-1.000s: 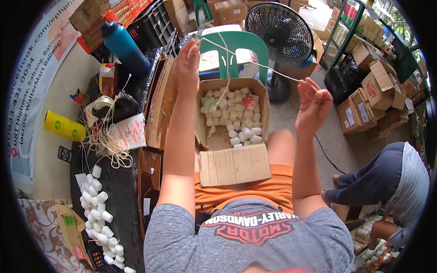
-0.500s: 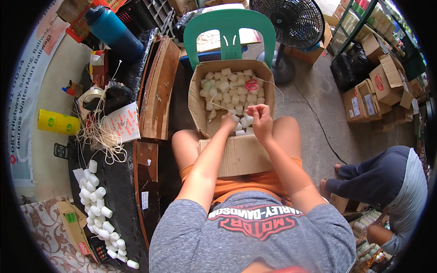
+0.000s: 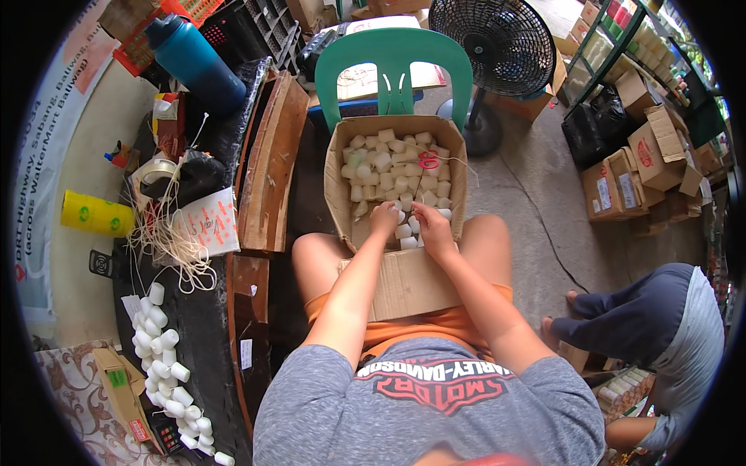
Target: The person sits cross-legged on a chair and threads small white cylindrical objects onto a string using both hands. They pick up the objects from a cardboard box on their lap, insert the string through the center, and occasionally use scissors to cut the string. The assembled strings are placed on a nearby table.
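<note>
An open cardboard box [image 3: 339, 221] rests on my lap, holding many short white cylinders [image 3: 381, 161]. My left hand [image 3: 384, 220] is closed over the box's near part, with a white cylinder at its fingertips. Close beside it, my right hand [image 3: 432, 227] has its fingers pinched together. What they hold is too small to make out. Scissors with pink handles [image 3: 428, 159] lie on the cylinders. Thin pale cord [image 3: 464, 164] runs over the box's right part. A few whiter cylinders [image 3: 409, 227] lie between and under my hands.
A green plastic chair [image 3: 460, 74] stands behind the box, with a black fan [image 3: 493, 46] to its right. On the left bench lie a strung bunch of white cylinders [image 3: 162, 365], tangled cord [image 3: 167, 248] and a blue bottle [image 3: 194, 62]. A person [image 3: 649, 311] bends at right.
My right hand has come down and left, closer to my left hand. The loop of cord that stood above my hands is no longer clearly visible. The person at right bends lower.
</note>
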`<action>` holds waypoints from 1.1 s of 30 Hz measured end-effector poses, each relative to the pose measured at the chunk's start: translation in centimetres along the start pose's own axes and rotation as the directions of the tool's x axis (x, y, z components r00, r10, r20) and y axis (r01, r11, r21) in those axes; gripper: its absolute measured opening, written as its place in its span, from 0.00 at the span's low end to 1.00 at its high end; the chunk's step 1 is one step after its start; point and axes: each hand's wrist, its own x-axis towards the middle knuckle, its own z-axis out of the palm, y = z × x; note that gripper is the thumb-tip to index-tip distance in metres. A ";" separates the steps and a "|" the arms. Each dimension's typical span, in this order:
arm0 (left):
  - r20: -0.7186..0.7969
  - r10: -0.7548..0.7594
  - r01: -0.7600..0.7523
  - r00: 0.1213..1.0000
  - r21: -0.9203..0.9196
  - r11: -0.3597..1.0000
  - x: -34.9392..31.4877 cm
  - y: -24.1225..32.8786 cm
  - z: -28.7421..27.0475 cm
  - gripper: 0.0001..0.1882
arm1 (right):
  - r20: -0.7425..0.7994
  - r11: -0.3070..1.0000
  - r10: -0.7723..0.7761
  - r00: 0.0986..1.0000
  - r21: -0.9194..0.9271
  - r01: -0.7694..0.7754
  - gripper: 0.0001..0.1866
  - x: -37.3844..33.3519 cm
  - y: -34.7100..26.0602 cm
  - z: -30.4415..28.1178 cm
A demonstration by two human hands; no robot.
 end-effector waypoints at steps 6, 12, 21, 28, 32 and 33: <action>0.480 -0.299 0.540 0.825 -0.825 0.167 -1.5 1.7 -4.8 0.15 | -0.007 0.952 -0.207 0.978 -0.233 0.200 0.05 0.5 -0.4 -0.8; 0.566 -0.113 0.569 0.817 -0.822 -0.009 -4.7 5.8 -6.8 0.18 | 0.015 0.969 -0.209 0.978 -0.128 0.209 0.05 -0.6 -2.2 -1.0; 0.527 -0.046 0.524 0.849 -0.827 0.201 -5.0 5.5 -6.5 0.19 | -0.004 0.936 -0.317 0.949 -0.167 0.311 0.05 -1.4 -2.4 -0.9; 0.475 -0.061 0.478 0.878 -0.857 0.192 -5.1 5.3 -6.1 0.18 | 0.028 0.959 -0.259 0.965 -0.110 0.261 0.04 -1.7 -2.0 -0.8; 0.470 -0.072 0.472 0.880 -0.847 0.245 -5.1 4.8 -5.9 0.18 | -0.003 0.962 -0.261 0.965 -0.089 0.260 0.04 -1.7 -2.2 -0.7; 0.463 -0.077 0.467 0.883 -0.850 0.244 -5.2 4.8 -5.8 0.18 | -0.010 0.965 -0.249 0.968 -0.085 0.247 0.05 -1.7 -2.3 -0.8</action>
